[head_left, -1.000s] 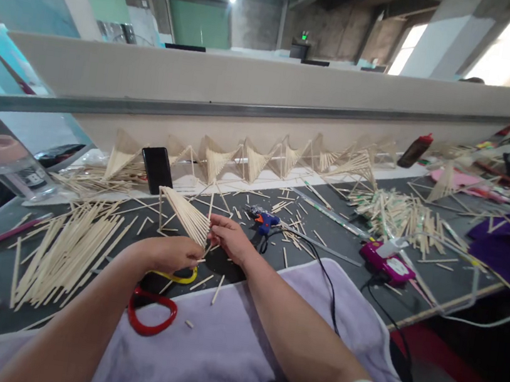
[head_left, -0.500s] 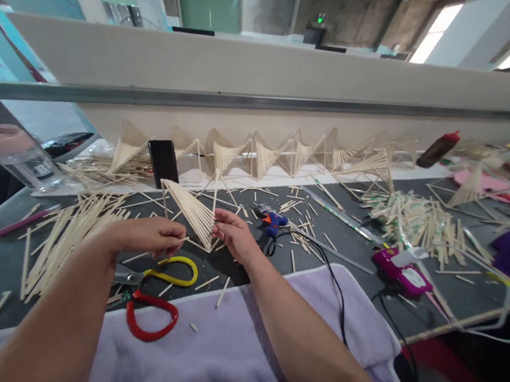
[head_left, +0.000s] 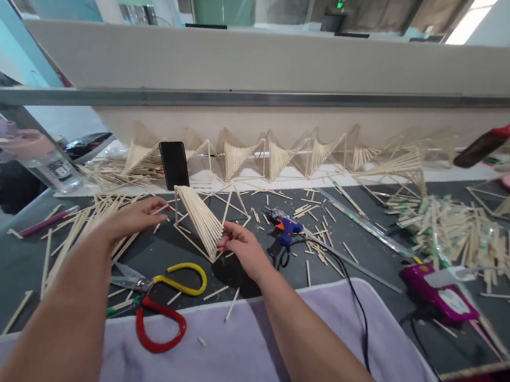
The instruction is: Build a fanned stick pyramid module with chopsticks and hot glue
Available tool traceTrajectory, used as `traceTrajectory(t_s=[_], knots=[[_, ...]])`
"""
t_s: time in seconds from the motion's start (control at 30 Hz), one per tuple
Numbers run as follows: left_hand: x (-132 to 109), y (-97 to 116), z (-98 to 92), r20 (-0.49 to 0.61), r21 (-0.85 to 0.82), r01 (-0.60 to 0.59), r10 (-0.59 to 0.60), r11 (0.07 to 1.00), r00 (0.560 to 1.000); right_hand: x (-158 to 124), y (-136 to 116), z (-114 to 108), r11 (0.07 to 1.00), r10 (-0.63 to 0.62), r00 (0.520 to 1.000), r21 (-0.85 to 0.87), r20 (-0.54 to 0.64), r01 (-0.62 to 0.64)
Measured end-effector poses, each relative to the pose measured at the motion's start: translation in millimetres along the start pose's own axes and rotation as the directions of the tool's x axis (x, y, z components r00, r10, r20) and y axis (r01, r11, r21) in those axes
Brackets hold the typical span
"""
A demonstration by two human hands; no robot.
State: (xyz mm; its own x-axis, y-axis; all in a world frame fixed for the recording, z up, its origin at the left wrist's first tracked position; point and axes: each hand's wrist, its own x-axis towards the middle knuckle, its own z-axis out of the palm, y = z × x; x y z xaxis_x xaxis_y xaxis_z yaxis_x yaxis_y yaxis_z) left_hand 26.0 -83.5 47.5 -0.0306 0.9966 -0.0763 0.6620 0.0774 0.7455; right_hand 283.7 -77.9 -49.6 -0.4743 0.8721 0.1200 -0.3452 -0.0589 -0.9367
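A twisted, fan-like model of thin wooden sticks (head_left: 198, 221) stands on the dark table in front of me. My right hand (head_left: 244, 249) grips its right edge, fingertips against the stick ends. Left of the model, my left hand (head_left: 137, 220) has its fingers closed around what looks like a thin wooden stick, mostly hidden. Below it lie scissors (head_left: 180, 278) with one yellow and one red handle, partly over a lilac towel (head_left: 230, 364). Loose sticks (head_left: 68, 241) are heaped beside my left forearm.
A phone (head_left: 174, 165) leans upright behind the model. To the right lie a blue glue gun (head_left: 288, 228) with a black cable, a stick pile (head_left: 448, 234) and a magenta power strip (head_left: 435, 292). More stick models (head_left: 278, 159) line the partition. A bottle (head_left: 35, 151) stands left.
My left hand has moved up and left, away from the model's lower front. My right hand stays at the model's right edge. The view has shifted, so things appear farther right.
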Motion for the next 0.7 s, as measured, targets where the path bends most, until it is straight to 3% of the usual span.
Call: traceTrajectory(t_s=[0.1,0.27,0.5,0.7], knots=[[10,-11,11.5,0.047,-0.025,0.058,-0.057,0.998,0.997,-1,-2,1,0.999,0.042,0.998,-0.021,-0.036,-0.043],[19,-32,14.8,-0.023,-0.059,0.192,-0.193,0.98,0.981,3,1,4,0.999,0.053,0.991,0.003,-0.125,-0.053],[30,-55,21.0,0.028,-0.048,0.233,-0.232,0.971,0.972,4,1,6,0.996,0.089,0.987,0.023,-0.131,-0.086],[38,-63,27.4,0.051,-0.015,0.262,-0.261,0.965,0.964,5,2,10,0.996,0.062,0.975,-0.047,-0.214,-0.074]])
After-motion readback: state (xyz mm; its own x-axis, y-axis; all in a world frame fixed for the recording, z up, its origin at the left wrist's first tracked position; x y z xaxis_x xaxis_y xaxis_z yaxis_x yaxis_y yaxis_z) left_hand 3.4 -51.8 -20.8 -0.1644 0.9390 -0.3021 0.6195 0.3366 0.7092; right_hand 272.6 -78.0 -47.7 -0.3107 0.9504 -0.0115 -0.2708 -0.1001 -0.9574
